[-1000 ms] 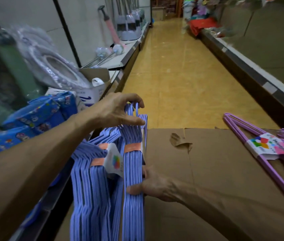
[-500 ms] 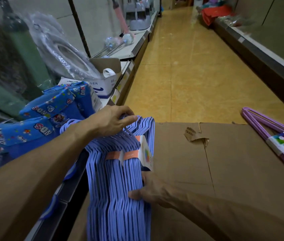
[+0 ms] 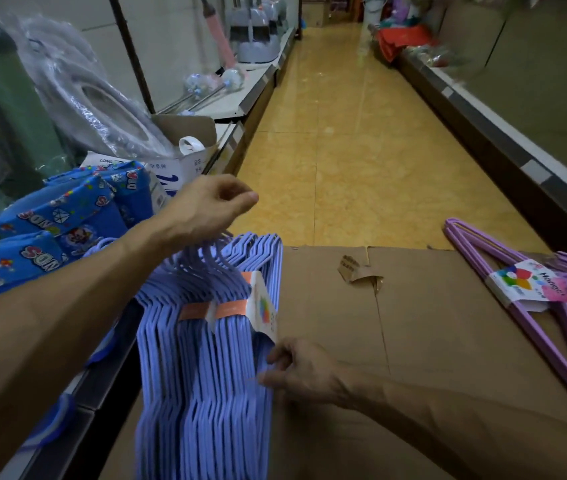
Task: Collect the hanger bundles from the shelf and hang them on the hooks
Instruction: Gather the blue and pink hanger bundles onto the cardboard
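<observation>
- here, in the head view, the blue hanger bundles (image 3: 206, 358) stand on edge at about 7 o'clock in the frame, wedged between the shelf edge (image 3: 67, 403) on their left and the cardboard box (image 3: 413, 341) on their right.
- their long axis runs from 6 o'clock up toward 12, with the wire hooks fanned at the far end and the orange paper bands (image 3: 216, 310) wrapped round the necks just below.
- the left hand (image 3: 209, 206) hangs above the hook ends, fingers curled inward with thumb near fingertips; it looks to grasp nothing, though a hook or two may brush its underside, and i cannot tell for sure.
- the right hand (image 3: 299, 372) sits at the bundles' right flank, lower down the stack, fingertips pinching the outer hangers against the box side and steadying them.
- the relation that matters: the hooks lie directly beneath the left hand, toward 6 o'clock from its palm, so that hand is the nearer one to gather them; the right hand is placed to support the weight from the shoulders.
- a purple hanger bundle (image 3: 531, 306) with a printed label lies flat on the box top at 3 o'clock, well apart from both hands, hooks pointing right.
- blue printed bags (image 3: 67, 216) sit on the shelf at 9 o'clock, just beside the left forearm.
- no display hooks are visible here, so by my judgement the collecting step is not yet finished.
</observation>
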Motion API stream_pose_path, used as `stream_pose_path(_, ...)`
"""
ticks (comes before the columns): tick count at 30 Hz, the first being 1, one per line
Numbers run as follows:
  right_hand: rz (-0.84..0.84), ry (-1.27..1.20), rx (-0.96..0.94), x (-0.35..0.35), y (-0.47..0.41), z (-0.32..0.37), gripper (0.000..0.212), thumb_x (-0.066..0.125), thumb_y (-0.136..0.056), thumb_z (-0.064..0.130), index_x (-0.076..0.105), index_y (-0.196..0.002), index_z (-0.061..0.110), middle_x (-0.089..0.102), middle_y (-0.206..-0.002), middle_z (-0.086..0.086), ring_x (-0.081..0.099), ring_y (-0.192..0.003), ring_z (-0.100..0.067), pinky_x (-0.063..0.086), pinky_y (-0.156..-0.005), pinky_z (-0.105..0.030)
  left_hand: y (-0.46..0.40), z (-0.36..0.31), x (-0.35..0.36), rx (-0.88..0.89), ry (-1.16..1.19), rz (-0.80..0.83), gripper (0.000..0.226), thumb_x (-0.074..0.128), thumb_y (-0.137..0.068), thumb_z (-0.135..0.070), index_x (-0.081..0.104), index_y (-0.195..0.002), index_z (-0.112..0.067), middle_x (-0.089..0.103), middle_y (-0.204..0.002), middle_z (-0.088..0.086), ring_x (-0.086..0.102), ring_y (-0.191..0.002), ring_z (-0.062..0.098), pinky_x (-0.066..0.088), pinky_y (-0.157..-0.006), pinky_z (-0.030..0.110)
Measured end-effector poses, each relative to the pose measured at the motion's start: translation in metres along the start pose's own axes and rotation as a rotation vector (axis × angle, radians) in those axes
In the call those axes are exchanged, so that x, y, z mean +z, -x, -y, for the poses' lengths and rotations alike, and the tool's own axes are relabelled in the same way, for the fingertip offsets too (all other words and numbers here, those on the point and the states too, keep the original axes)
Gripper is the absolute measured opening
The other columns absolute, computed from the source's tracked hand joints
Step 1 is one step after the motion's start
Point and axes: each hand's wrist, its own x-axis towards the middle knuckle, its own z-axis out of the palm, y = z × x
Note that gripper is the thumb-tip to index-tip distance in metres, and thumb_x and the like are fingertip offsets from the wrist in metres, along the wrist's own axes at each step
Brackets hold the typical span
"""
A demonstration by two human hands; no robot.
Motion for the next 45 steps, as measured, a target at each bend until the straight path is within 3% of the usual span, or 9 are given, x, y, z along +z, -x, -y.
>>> stream_pose_path(3, -0.066, 0.102, -0.021, -0.033, 0.029, -0.004, 0.027, 0.072, -0.089, 0.033, 0.064, -0.108, 0.016, 0.059, -0.082, 0.011, 0.053, -0.068, 0.001, 0.044, -0.064, -0.010, -0.010, -0.034, 0.007, 0.049, 0.131, -0.066, 0.022, 0.056, -0.099, -0.030, 0.067, -0.113, -0.017, 0.072, -0.100, -0.001, 0.068, -0.096, 0.014, 0.054, -0.083, 0.027)
stream_pose_path(6, -0.131, 0.155, -0.053, -0.070, 0.062, -0.002, 0.027, 0.070, -0.090, 0.032, 0.066, -0.109, 0.013, 0.060, -0.078, 0.012, 0.052, -0.063, 0.003, 0.039, -0.056, -0.005, -0.020, -0.066, 0.024, 0.070, 0.290, -0.091, 0.010, 0.058, -0.098, -0.024, 0.068, -0.100, -0.024, 0.074, -0.093, -0.001, 0.072, -0.091, 0.019, 0.057, -0.089, 0.045)
stream_pose_path(15, -0.351, 0.049, -0.070, -0.159, 0.156, -0.029, 0.020, 0.066, -0.091, 0.027, 0.067, -0.110, 0.019, 0.065, -0.093, 0.007, 0.060, -0.081, -0.005, 0.048, -0.068, -0.016, -0.033, -0.195, 0.091, 0.210, 0.517, 0.007, 0.014, 0.059, -0.097, -0.023, 0.068, -0.109, -0.023, 0.073, -0.097, 0.000, 0.072, -0.091, 0.017, 0.057, -0.080, 0.035)
stream_pose_path(23, -0.538, 0.081, -0.023, -0.212, 0.249, -0.087, 0.014, 0.063, -0.090, 0.029, 0.068, -0.104, 0.029, 0.065, -0.091, 0.011, 0.058, -0.077, 0.002, 0.049, -0.072, -0.016, -0.018, -0.323, 0.176, 0.337, 0.752, 0.182, 0.016, 0.060, -0.097, -0.020, 0.070, -0.109, -0.020, 0.073, -0.089, -0.002, 0.072, -0.085, 0.019, 0.058, -0.077, 0.036)
stream_pose_path(29, -0.617, -0.090, 0.061, -0.230, 0.301, -0.127, 0.009, 0.064, -0.085, 0.033, 0.069, -0.093, 0.034, 0.066, -0.083, 0.008, 0.064, -0.079, -0.006, 0.055, -0.082, -0.033, -0.008, -0.352, 0.221, 0.371, 0.753, 0.247, 0.016, 0.058, -0.096, -0.020, 0.068, -0.109, -0.023, 0.073, -0.086, -0.010, 0.071, -0.083, 0.013, 0.060, -0.070, 0.024)
stream_pose_path(33, -0.670, -0.160, 0.098, -0.249, 0.336, -0.142, 0.010, 0.065, -0.093, 0.023, 0.069, -0.102, 0.023, 0.065, -0.084, 0.004, 0.063, -0.076, -0.007, 0.051, -0.064, -0.018, -0.011, -0.362, 0.246, 0.334, 0.754, 0.247, 0.017, 0.057, -0.097, -0.023, 0.067, -0.111, -0.025, 0.072, -0.091, -0.005, 0.072, -0.086, 0.013, 0.059, -0.070, 0.026)
stream_pose_path(36, -0.741, -0.222, 0.158, -0.264, 0.366, -0.157, 0.010, 0.066, -0.094, 0.024, 0.069, -0.102, 0.019, 0.069, -0.090, -0.007, 0.064, -0.077, -0.008, 0.052, -0.066, -0.023, -0.011, -0.369, 0.275, 0.251, 0.749, 0.273, 0.016, 0.057, -0.098, -0.026, 0.067, -0.110, -0.025, 0.070, -0.097, -0.001, 0.071, -0.086, 0.016, 0.057, -0.069, 0.027)
stream_pose_path(41, -0.932, -0.434, 0.302, -0.289, 0.406, -0.198, 0.027, 0.066, -0.092, 0.040, 0.073, -0.098, 0.014, 0.070, -0.088, -0.006, 0.062, -0.074, -0.014, 0.053, -0.071, -0.031, 0.004, -0.391, 0.350, 0.228, 0.512, 0.419, 0.024, 0.060, -0.094, -0.043, 0.062, -0.110, -0.025, 0.065, -0.102, -0.005, 0.065, -0.092, 0.012, 0.054, -0.079, 0.032)
stream_pose_path(45, -1.031, -0.753, 0.346, -0.309, 0.422, -0.227, 0.046, 0.065, -0.089, 0.052, 0.070, -0.106, 0.009, 0.065, -0.079, -0.007, 0.061, -0.072, -0.021, 0.051, -0.067, -0.035, 0.020, -0.415, 0.398, 0.323, 0.333, 0.529, 0.041, 0.056, -0.095, -0.049, 0.051, -0.127, -0.024, 0.062, -0.117, -0.001, 0.060, -0.095, 0.010, 0.047, -0.072, 0.025)
